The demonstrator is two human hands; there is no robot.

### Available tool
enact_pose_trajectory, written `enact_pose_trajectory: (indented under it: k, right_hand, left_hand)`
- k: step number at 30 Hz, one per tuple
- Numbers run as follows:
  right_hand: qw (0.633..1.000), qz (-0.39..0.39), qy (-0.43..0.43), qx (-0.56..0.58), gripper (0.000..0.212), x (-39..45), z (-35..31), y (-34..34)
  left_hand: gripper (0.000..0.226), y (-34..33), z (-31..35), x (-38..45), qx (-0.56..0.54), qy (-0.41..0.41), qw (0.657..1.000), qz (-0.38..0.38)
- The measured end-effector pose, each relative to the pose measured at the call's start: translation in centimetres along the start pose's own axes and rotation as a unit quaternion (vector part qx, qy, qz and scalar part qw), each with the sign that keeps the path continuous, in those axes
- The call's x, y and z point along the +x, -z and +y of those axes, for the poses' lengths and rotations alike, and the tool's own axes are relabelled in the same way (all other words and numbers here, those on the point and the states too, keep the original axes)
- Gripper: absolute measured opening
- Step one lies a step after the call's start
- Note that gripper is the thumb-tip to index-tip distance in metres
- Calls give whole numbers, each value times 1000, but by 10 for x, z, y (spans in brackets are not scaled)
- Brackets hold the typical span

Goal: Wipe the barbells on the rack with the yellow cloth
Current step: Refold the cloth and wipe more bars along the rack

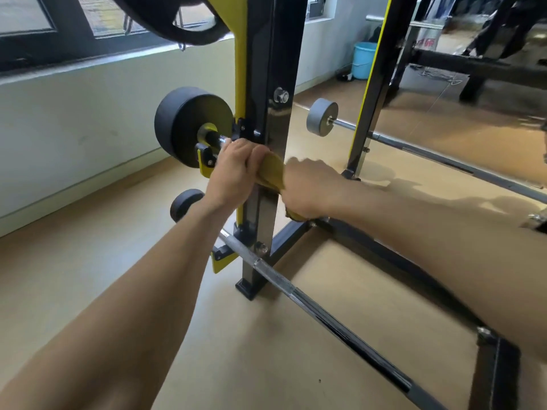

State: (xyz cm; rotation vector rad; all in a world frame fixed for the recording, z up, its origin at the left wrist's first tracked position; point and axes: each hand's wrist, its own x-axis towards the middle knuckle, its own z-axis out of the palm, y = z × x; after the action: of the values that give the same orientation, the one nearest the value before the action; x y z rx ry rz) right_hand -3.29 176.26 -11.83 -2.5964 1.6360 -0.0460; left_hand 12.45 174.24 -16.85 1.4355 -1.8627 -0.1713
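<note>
A black and yellow rack upright (pixel 268 119) stands in the middle. A barbell with a black weight plate (pixel 189 125) rests on its hook at mid height. My left hand (pixel 233 170) is closed around that bar just right of the plate, and also touches the yellow cloth (pixel 270 173). My right hand (pixel 307 187) grips the cloth, which is wrapped around the bar in front of the upright. The bar under both hands is hidden. A lower barbell (pixel 296 291) with a small black plate (pixel 185 204) runs diagonally toward the bottom right.
The rack's black base frame (pixel 384 255) lies on the tan floor. A mirror (pixel 461 99) at right reflects a grey plate and bar. A large plate (pixel 165 22) hangs overhead. A blue bucket (pixel 364 59) stands far back by the wall.
</note>
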Motion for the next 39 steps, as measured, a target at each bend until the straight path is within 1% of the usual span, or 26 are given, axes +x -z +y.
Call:
enact_pose_trajectory:
  k: [2, 5, 7, 9, 11, 13, 14, 16, 17, 18, 20, 22, 25, 27, 28, 30, 31, 32, 34, 36, 37, 38, 39]
  right_hand:
    - [997, -73, 16, -5, 29, -32, 24, 11]
    - [982, -185, -4, -25, 29, -67, 54, 28]
    - [974, -225, -22, -12, 28, -82, 55, 35]
    - [978, -206, -35, -8, 35, -71, 41, 32]
    - [990, -139, -28, 3, 37, -34, 14, 21]
    - [997, -68, -24, 22, 30, 14, -15, 6]
    - [998, -43, -38, 28, 30, 34, -28, 2]
    - [996, -17, -78, 32, 32, 50, -41, -1]
    - [995, -18, -93, 27, 30, 46, -39, -2]
    - [997, -13, -82, 9, 28, 35, -33, -1]
    - [999, -11, -41, -21, 24, 5, -12, -2]
    - [999, -25, -34, -15, 25, -30, 13, 0]
    - [996, -64, -48, -50, 32, -81, 44, 7]
    - [991, -106, -45, -70, 31, -105, 56, 12]
    - [988, -129, -43, -79, 30, -108, 58, 16]
    - [989, -127, -29, -67, 26, -93, 52, 15]
    - [992, -114, -24, -42, 22, -77, 42, 10]
    - [996, -87, -36, 1, 18, -59, 29, 8]
    - [998, -20, -49, 46, 15, -18, 1, 4]
    - [995, 12, -57, 79, 12, 10, -27, 7]
    - [994, 20, -59, 84, 14, 17, -35, 7]
    - [995, 29, -59, 69, 17, 17, -37, 5]
    - [997, 49, -53, 39, 20, 11, -36, 4]
  left_hand:
    - [30, -3, 0, -5, -20, 11, 1000, 4]
    - [33, -5, 0, -2, -87, 26, 995, 40]
    - [35, -9, -3, -1, -105, 33, 992, 55]
    - [33, -15, -7, -3, -104, 38, 992, 63]
    - [32, -14, -7, -2, -105, 31, 992, 58]
    - [27, -11, -10, 0, -123, 33, 991, 44]
    - [26, -10, -13, 2, -145, 44, 988, 38]
    - [34, -8, -15, 5, -193, 75, 978, 24]
    - [35, -8, -14, 5, -204, 83, 975, 19]
    - [34, -7, -12, 6, -194, 81, 977, 17]
    - [31, -6, -6, 4, -124, 59, 990, 17]
    - [31, -9, -1, 2, -83, 37, 995, 27]
    - [35, -12, -1, 2, -86, 58, 992, 65]
    - [35, -14, 0, 1, -78, 73, 991, 80]
    - [35, -16, 3, 1, -77, 74, 991, 84]
    - [35, -18, 13, -1, -84, 85, 989, 89]
    - [35, -18, 14, 0, -96, 95, 987, 84]
    - [35, -17, 16, 0, -112, 106, 985, 74]
    - [36, -12, 14, 2, -156, 132, 978, 48]
    - [38, 0, 19, 3, -221, 171, 960, 19]
    - [41, 5, 21, 4, -238, 186, 953, 6]
    - [44, 7, 24, 4, -230, 188, 955, -8]
    - [42, 9, 26, 4, -191, 181, 965, -19]
